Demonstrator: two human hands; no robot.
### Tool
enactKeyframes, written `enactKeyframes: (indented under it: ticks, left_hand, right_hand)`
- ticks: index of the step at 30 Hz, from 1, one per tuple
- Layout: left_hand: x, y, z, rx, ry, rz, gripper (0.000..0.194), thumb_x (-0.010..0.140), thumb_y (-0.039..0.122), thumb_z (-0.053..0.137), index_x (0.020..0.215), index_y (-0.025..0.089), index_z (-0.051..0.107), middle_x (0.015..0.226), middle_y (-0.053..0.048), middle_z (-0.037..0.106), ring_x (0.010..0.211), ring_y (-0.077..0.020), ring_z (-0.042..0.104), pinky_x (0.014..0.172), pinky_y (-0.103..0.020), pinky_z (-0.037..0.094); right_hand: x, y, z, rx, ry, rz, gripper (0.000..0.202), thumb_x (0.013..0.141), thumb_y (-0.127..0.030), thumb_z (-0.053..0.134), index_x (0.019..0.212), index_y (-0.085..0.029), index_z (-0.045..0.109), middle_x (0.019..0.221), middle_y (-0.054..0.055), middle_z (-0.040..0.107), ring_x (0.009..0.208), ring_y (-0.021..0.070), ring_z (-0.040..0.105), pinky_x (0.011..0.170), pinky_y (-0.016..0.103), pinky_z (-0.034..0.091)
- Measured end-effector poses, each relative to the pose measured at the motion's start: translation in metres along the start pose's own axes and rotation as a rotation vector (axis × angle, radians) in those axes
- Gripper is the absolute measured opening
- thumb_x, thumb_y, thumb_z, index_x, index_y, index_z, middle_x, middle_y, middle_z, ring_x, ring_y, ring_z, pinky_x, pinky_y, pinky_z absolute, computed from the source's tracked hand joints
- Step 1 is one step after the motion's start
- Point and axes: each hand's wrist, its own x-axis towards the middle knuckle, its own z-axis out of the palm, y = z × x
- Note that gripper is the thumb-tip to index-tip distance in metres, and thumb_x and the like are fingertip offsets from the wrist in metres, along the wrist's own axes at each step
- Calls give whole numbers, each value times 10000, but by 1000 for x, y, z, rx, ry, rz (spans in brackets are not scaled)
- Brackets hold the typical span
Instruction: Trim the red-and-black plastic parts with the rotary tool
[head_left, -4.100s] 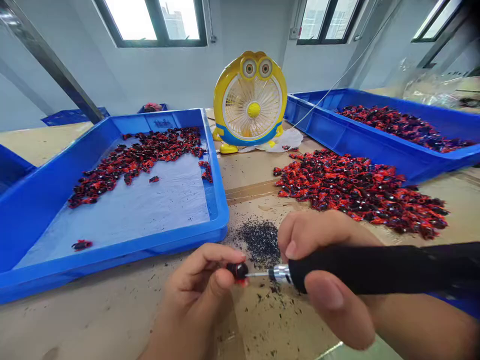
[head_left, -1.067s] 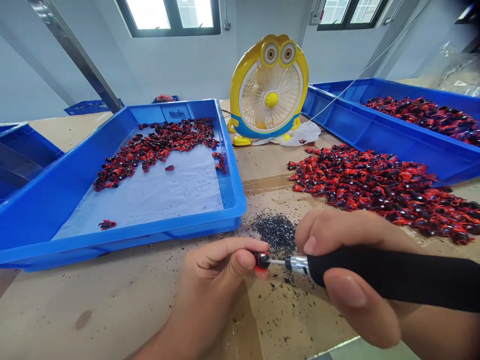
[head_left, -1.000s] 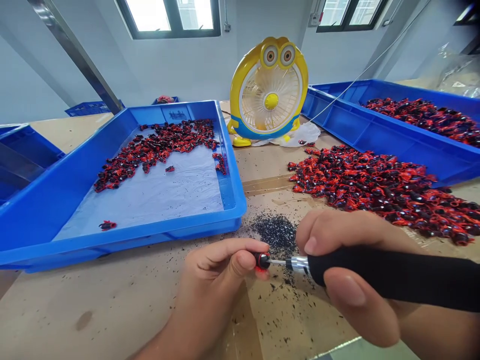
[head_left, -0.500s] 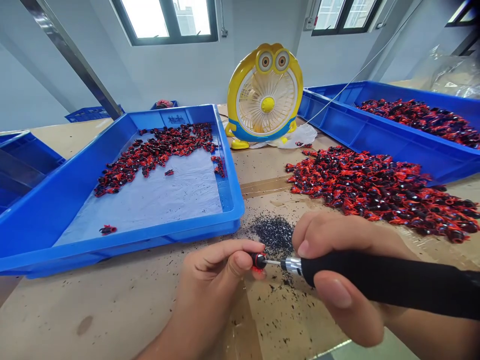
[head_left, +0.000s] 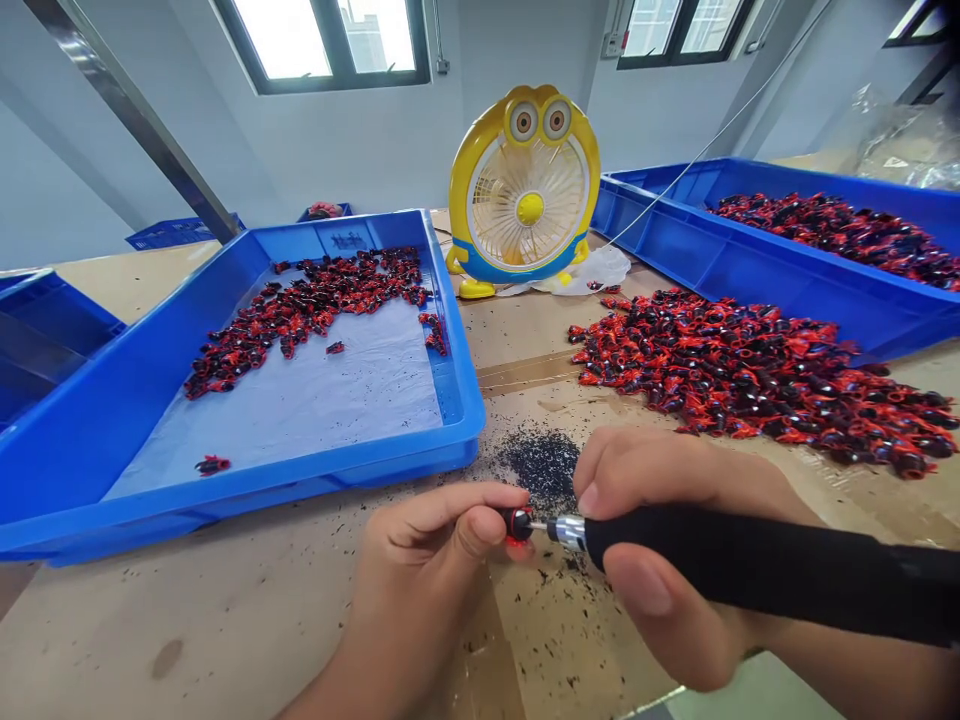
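Observation:
Between the thumb and fingers of my left hand is a small red and black plastic part, its black end facing right. My right hand is wrapped round a black, pen-shaped rotary tool with a silver collar. The tool's thin metal tip meets the black end of the part; how deep it goes in, I cannot tell. Below and behind the tip, black shavings lie heaped and scattered on the tabletop.
A blue tray at left holds many similar parts on a white sheet. To the right, a heap of parts lies before another blue tray with more inside. A yellow fan stands at the back on the brown tabletop.
My right hand and the tool have moved left, so less of the metal tip shows between collar and part. My left hand has stayed nearly still, and the camera view has shifted slightly.

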Motion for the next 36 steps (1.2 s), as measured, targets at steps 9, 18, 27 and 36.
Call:
enactKeyframes:
  ticks: [9,18,27,36]
  left_hand:
    - [2,-5,-6,47,62,74,212,849,543,884,1006,399,888,874,29,884,783,-70,810,761,-52,586]
    - [4,-8,-8,45,37,76,158,926,449,843,1049,352,861,973,21,874,931,-96,806,849,-93,584]
    - [0,-8,-3,-62,67,6,237,856,468,905,1005,298,834,939,0,853,902,-126,779,748,-126,555]
    - [-4,-1,8,-75,118,-25,278,802,473,947,940,273,814,931,9,835,894,-133,762,833,-169,559]
  right_hand:
    - [5,6,-13,258,93,119,206,989,-456,690,956,-253,689,681,-5,557,534,170,533,502,350,438]
    - [7,9,-10,231,75,71,214,984,-452,700,942,-243,701,687,11,601,540,178,572,508,361,453]
    - [6,5,-12,121,74,57,197,1001,-457,672,972,-262,681,698,11,642,537,171,599,513,347,497]
    - [8,4,-4,-49,58,35,256,1046,-502,595,954,-265,624,715,-20,682,562,125,648,529,281,527]
